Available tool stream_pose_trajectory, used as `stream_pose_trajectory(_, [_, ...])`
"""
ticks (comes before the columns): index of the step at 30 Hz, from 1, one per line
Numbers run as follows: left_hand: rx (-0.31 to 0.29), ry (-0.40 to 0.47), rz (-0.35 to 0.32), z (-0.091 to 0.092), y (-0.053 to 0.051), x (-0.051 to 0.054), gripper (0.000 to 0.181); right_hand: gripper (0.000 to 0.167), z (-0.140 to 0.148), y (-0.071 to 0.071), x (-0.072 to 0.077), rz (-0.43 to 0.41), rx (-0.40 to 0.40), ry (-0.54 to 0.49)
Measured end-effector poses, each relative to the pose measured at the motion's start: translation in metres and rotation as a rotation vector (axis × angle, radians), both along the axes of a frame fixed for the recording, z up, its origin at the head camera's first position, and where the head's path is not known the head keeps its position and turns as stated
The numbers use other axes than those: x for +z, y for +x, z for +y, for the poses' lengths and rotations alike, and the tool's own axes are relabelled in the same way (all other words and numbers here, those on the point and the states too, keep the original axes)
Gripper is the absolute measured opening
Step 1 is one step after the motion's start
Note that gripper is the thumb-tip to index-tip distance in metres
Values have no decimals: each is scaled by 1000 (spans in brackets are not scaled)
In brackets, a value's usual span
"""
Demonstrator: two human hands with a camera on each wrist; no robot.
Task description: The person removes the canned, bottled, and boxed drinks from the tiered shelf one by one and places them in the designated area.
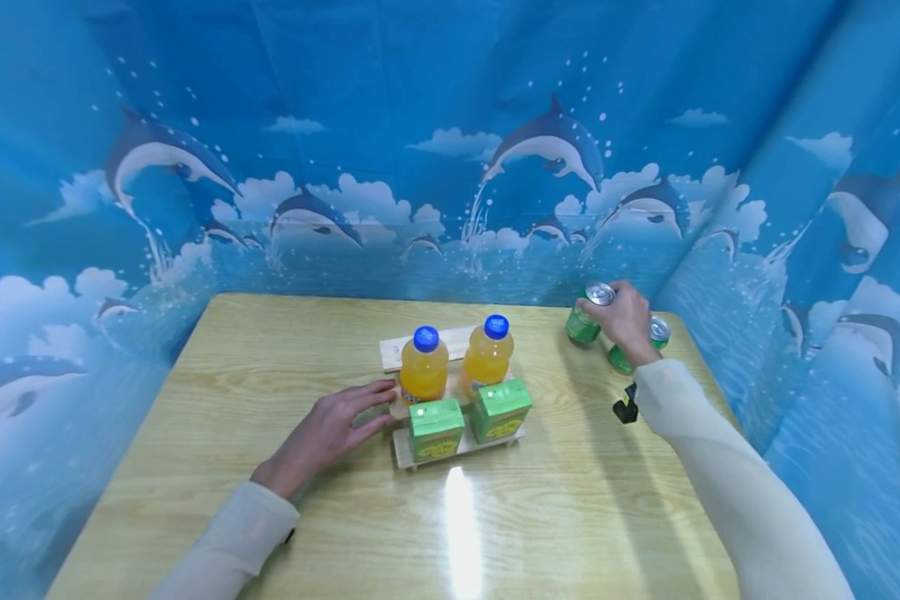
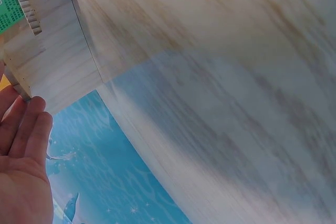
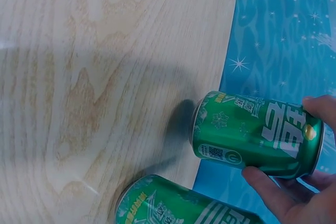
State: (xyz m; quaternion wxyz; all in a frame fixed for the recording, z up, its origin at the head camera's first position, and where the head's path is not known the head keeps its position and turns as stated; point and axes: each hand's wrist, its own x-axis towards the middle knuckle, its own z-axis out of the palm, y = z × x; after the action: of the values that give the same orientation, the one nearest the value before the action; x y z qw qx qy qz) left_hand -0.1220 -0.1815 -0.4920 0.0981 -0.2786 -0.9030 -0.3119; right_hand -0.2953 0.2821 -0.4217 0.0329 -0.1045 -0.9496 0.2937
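Note:
At the back right of the table, my right hand (image 1: 624, 321) grips a green soda can (image 3: 252, 135) near its top, thumb on one side and fingers on the other. Whether its base touches the table I cannot tell. A second green can (image 1: 659, 331) stands beside it, partly hidden by the hand. My left hand (image 1: 337, 429) has its fingers extended, fingertips at the left end of a wooden rack (image 1: 393, 354). Two orange drink bottles (image 1: 424, 367) with blue caps stand on the rack, behind two green drink cartons (image 1: 437, 433) on its front strip.
The wood-grain table (image 1: 270, 350) reaches back to a blue curtain (image 1: 390, 125) printed with dolphins, which also hangs along both sides. A small black object (image 1: 626, 406) sits by the right wrist.

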Motion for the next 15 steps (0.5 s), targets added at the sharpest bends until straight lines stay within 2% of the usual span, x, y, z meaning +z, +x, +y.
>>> stream_pose_trajectory(15, [-3,-6,14,0,1,1,47,84,6,-6,-6,-39,-37,48])
